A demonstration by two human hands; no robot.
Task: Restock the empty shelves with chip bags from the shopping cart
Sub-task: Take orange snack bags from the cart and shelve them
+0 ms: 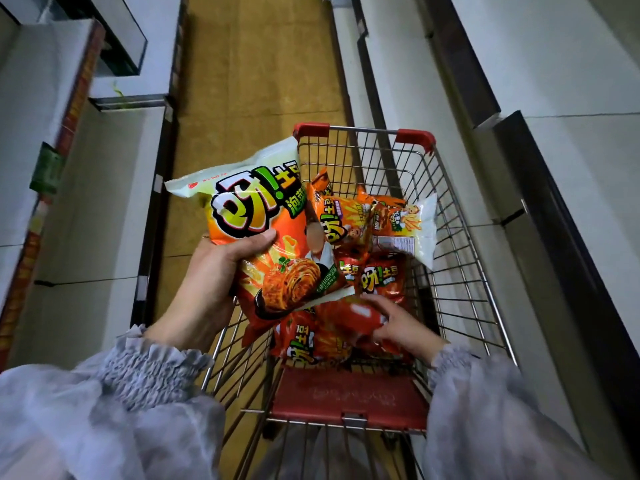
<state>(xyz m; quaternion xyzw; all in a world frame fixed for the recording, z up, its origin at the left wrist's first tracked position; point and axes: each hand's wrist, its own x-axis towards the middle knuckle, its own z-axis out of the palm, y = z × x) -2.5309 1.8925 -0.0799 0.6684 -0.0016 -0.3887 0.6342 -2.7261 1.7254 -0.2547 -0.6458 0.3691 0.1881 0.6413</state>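
My left hand [211, 271] grips a large orange chip bag [256, 216] with a white top edge, held above the left rim of the wire shopping cart [460, 271]. My right hand [398, 323] reaches into the cart and closes its fingers on a red chip bag [349, 317] lying there. Several more orange and red chip bags [367, 220] lie in the basket, some partly hidden under the held bag.
Empty white shelves [104, 202] run along the left of the aisle, and more white shelves [571, 168] with dark edges stand on the right. The tan floor [256, 64] stretches ahead. The cart's red child-seat flap [346, 396] is nearest me.
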